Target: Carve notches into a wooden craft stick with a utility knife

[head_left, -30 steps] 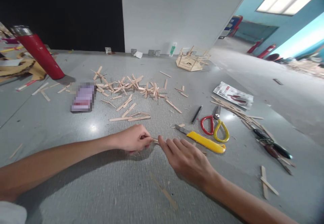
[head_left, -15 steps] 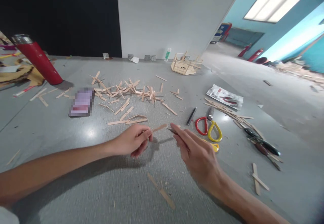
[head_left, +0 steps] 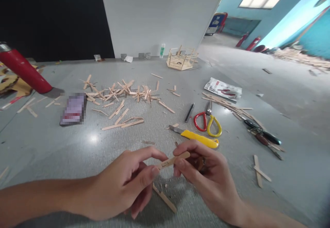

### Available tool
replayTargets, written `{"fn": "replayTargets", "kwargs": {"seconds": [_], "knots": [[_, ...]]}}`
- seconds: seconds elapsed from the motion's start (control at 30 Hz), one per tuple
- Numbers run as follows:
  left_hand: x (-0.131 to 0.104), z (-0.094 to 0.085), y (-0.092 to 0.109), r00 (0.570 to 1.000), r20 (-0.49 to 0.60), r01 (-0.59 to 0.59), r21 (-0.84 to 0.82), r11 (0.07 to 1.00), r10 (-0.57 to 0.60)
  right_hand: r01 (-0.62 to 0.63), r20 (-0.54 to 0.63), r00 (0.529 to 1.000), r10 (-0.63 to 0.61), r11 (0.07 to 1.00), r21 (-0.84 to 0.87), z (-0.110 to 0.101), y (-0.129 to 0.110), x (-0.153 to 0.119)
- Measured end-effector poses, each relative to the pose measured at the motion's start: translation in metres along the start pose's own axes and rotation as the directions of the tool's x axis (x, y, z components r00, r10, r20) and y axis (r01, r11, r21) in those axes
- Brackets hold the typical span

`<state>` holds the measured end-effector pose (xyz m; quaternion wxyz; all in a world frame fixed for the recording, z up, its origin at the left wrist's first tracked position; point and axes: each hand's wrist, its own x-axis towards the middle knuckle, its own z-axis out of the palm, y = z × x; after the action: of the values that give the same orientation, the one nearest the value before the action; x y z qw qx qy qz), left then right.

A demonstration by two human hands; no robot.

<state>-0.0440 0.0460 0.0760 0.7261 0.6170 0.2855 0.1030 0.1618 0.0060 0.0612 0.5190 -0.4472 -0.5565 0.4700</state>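
Observation:
A wooden craft stick (head_left: 168,162) with a small cut-out or outline near its middle is held in front of me. My left hand (head_left: 129,180) pinches its left end between thumb and fingers. At the right end, the thumb and fingers of my right hand (head_left: 206,176) grip the same stick. Just beyond my hands a yellow utility knife (head_left: 199,138) lies on the grey surface, its blade out and pointing left. Another craft stick (head_left: 165,199) lies below my hands, partly hidden, with small shavings beside it.
Loose craft sticks (head_left: 123,92) are strewn behind. Right of them lie a black pen (head_left: 189,112), red-and-yellow-handled scissors (head_left: 213,126), a white packet (head_left: 223,88) and black-handled pliers (head_left: 263,131). A phone (head_left: 73,108), red flask (head_left: 25,69) and small stick frame (head_left: 180,63) stand around.
Both hands have come nearer to me and together on the stick. My right hand has left the utility knife, which was mostly hidden under it and now lies in full view.

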Motion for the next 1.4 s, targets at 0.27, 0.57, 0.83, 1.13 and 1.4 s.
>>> {"fn": "replayTargets", "kwargs": {"seconds": [0.27,0.57,0.83,1.13,1.4], "knots": [[-0.001,0.007,-0.001,0.997,-0.074,0.032,0.01,0.999,-0.031,0.021,-0.006,1.0,-0.021,1.0,-0.018,0.001,-0.001,-0.001],[-0.002,0.007,0.003,0.996,-0.081,0.038,0.084,0.996,-0.031,0.034,0.0,0.999,-0.034,0.994,-0.101,0.001,0.003,-0.002],[0.038,-0.034,-0.032,0.96,-0.281,0.083,0.255,0.963,-0.008,0.308,0.147,0.936,-0.32,0.541,-0.783,-0.014,0.05,0.016],[0.051,-0.044,-0.055,0.964,-0.226,-0.057,0.331,0.942,0.138,0.337,0.322,0.935,-0.152,0.088,-0.937,-0.006,0.072,0.023],[0.05,-0.045,-0.056,0.961,-0.23,-0.059,0.361,0.931,0.15,0.417,0.416,0.892,-0.178,-0.035,-0.908,-0.005,0.076,0.016]]}}
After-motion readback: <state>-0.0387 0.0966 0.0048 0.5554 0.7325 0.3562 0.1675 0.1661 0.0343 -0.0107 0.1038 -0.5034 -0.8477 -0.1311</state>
